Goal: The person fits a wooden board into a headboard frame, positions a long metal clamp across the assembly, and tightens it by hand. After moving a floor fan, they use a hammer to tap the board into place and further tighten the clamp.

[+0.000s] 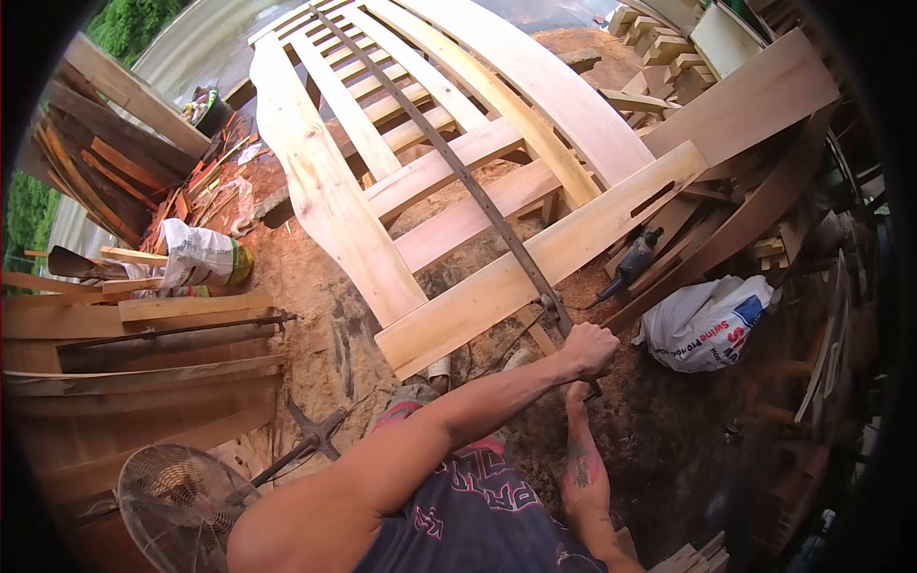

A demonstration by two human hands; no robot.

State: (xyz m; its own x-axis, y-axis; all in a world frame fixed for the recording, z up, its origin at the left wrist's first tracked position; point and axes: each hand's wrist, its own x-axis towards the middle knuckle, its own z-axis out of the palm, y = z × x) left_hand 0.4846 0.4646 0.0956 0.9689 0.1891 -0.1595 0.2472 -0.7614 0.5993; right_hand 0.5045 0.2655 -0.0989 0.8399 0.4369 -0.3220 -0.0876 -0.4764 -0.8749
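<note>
A long dark metal bar clamp (449,158) runs lengthwise over a pale wooden frame (320,201) with slats and wavy side boards. Its near end passes over the wide front board (535,263). Beyond that board, my left hand (590,351) is closed in a fist around the near end of the bar. Just below it, my right hand (579,393) is at the clamp's end, partly hidden behind the left; its fingers do not show clearly.
A power tool (634,260) lies on boards right of the frame. Nearby sits a white printed sack (709,323). A fan (186,506) stands at lower left, near stacked planks (143,382). Another sack (201,256) and wood scraps lie at left; cut blocks (659,48) are piled at upper right.
</note>
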